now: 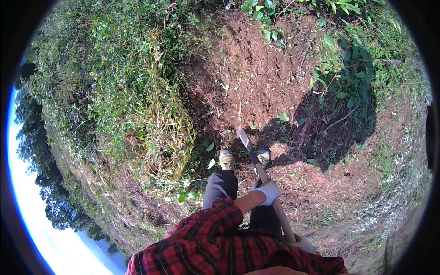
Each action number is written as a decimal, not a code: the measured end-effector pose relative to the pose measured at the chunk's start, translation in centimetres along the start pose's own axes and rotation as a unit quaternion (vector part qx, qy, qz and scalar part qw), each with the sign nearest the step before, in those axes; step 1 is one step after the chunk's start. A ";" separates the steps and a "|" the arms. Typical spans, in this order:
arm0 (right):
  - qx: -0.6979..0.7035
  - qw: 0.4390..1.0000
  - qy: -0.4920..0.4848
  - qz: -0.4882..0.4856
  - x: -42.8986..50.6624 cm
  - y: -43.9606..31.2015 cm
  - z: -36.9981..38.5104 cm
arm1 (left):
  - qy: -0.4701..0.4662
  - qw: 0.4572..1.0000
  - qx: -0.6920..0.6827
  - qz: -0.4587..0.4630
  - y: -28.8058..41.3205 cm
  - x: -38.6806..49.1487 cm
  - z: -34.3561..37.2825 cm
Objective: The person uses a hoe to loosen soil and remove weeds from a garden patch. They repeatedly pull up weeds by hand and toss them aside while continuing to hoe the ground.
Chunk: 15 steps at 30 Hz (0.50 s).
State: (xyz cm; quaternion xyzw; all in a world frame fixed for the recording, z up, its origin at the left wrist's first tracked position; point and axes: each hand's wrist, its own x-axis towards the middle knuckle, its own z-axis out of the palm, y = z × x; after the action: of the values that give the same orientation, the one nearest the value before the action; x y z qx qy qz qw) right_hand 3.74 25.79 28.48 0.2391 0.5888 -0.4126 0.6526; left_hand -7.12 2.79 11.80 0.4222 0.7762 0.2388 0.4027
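Note:
My left hand (270, 192), in a white work glove, is closed around the middle of the wooden handle of a long-handled digging tool (283, 220). Lower down, my right hand (305, 244), also in a white glove, is wrapped at the handle's rear end, partly hidden by the red plaid sleeve. A dark socket joins the handle to a narrow, pale metal head (243, 136), which lies just beyond my boots, over the soil; its exact shape is unclear. The left boot (227, 160) and right boot (264, 156) stand on either side of the tool.
Reddish bare soil (254, 72) with cut stems spreads ahead. Dense green weeds (137, 68) rise on the left, with a heap of dry, yellowed stems (168, 144) beside my left foot. Leafy plants (354, 68) grow at the right, near my shadow. Trees stand far left.

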 end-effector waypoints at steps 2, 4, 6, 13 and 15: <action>-0.035 0.999 0.027 -0.002 -0.3 -0.7 0.7 | -0.057 0.998 -0.025 0.002 2.1 -0.8 -2.5; -0.069 0.995 0.068 -0.008 -0.9 -1.2 1.8 | -0.082 0.996 -0.032 0.005 3.6 -2.0 -3.4; -0.088 0.988 0.123 -0.011 -1.8 -1.3 3.2 | -0.080 0.996 -0.009 0.025 3.8 -3.1 -4.6; 0.086 0.972 0.218 0.009 0.0 -9.4 9.3 | -0.070 0.956 0.275 0.079 -8.6 -3.4 -18.8; 0.337 0.926 0.145 -0.095 5.5 -17.4 9.9 | -0.018 0.945 0.318 0.079 -12.6 -3.3 -27.3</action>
State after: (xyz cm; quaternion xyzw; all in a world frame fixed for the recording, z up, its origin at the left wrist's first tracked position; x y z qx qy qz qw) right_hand -5.06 6.95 28.13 0.4452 0.5234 -0.6073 0.3989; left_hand -34.49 -7.47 19.61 0.5922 0.7687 0.0027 0.2415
